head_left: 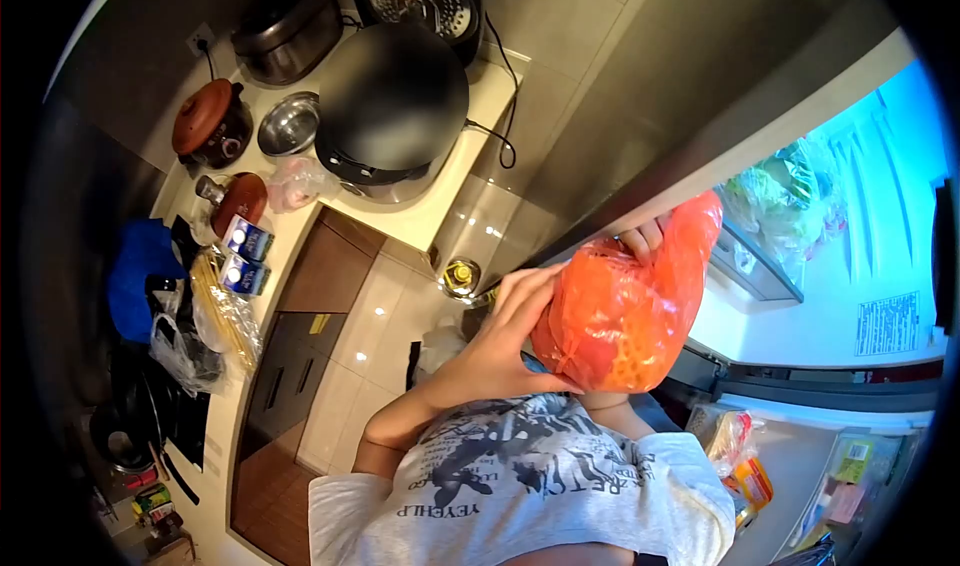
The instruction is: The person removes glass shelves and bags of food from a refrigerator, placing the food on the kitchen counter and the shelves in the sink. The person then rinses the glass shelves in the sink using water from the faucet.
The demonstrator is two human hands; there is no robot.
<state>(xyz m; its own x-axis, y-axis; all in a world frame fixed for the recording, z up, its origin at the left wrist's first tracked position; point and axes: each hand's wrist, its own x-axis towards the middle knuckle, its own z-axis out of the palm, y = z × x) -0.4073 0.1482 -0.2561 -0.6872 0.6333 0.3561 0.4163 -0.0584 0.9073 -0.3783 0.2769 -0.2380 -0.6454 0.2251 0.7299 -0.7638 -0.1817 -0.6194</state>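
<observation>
By open fridge [870, 266] | left grip [515, 331] clasps red bag [625, 316] at left | right grip [643, 238] clutches its top

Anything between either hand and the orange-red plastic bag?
Nothing visible. The left hand cups the side of the orange-red plastic bag directly; the right hand has its fingers on the upper part. The bag hides the rest of that hand, so can't tell there.

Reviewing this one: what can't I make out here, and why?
- Contents of the red bag: head view, obscured by creased, glossy film.
- Most of the right hand: head view, hidden by the bag.
- Top of the large round cooker: head view, blurred.
- Print on the fridge label: head view, too small.
</observation>
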